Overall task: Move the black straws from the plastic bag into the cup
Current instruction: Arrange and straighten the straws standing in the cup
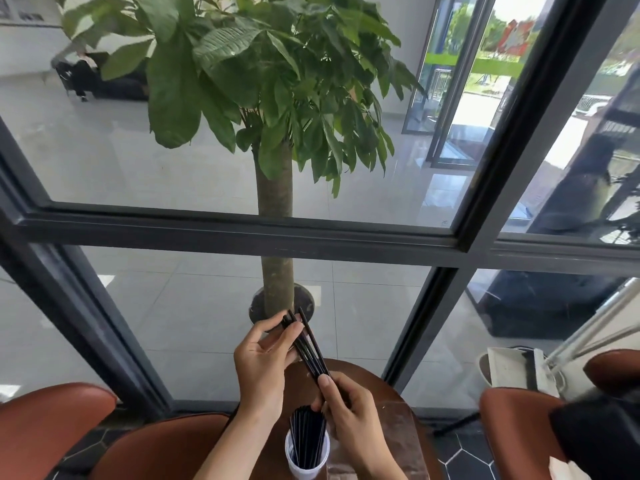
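A small bunch of black straws (pixel 309 344) is held tilted above a round brown table (pixel 353 375). My left hand (pixel 263 362) pinches the bunch near its upper end. My right hand (pixel 346 407) grips its lower end. Below my hands stands a clear plastic cup (pixel 306 459) with several black straws upright in it. A clear plastic bag (pixel 398 441) lies flat on the table to the right of the cup, partly hidden by my right arm.
Brown chair seats stand at the left (pixel 52 424), in front (pixel 162 445) and at the right (pixel 516 431). A black-framed glass wall (pixel 242 230) rises just past the table, with a potted tree (pixel 275 202) behind it. A white stand base (pixel 512 370) sits at the right.
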